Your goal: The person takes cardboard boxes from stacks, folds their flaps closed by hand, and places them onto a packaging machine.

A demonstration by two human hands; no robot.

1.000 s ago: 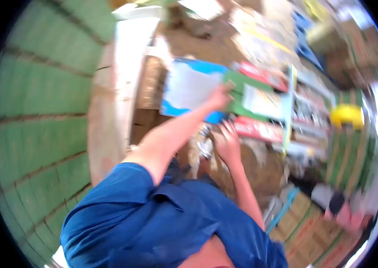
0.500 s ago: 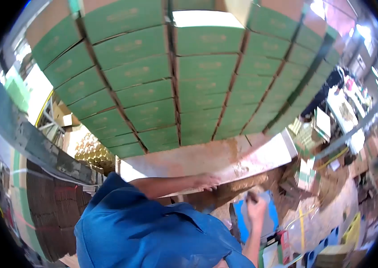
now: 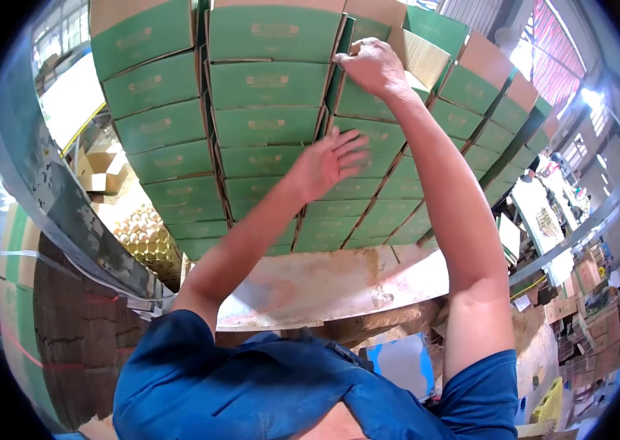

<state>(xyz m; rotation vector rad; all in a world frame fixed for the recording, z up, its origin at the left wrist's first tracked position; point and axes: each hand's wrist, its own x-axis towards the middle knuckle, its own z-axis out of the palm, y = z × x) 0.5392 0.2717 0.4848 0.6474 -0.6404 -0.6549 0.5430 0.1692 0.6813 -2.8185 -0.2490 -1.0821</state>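
Green carton (image 3: 365, 103) sits at 1 o'clock from ctr of view, high up in a wall of stacked green cartons (image 3: 269, 121). R hand (image 3: 377, 70) is on it, at its upper L corner: fingers bent over the edge nr the dark gap btwn two columns. Can't tell if it's actually gripping or just resting there. Corrugated flap (image 3: 421, 57) slants up just R of that hand, bare brown side showing; can't tell which carton it's part of.

L hand (image 3: 327, 167) is lower, approx 12 o'clock & close to ctr: released, nothing in it, fingers spread, palm partly showing, a bit blurred. It's in front of the stack; contact w/ the cartons unclear.

Under the stack, at 5-6 o'clock, a pale stained ledge (image 3: 339, 279). Beyond it, at 5 o'clock, a blue-and-grey panel (image 3: 401, 364), nr the person's blue shirt (image 3: 273, 389) at 6.

At 9 o'clock, yellowish egg trays (image 3: 156, 253) w/ pale rounds on top; just above them an open brown box (image 3: 101, 172). Worn metal post (image 3: 68, 202) runs past on that side. At 8, a dark brown cardboard pile (image 3: 79, 308). At 2, a pink striped sheet (image 3: 559, 37), up by the roof.
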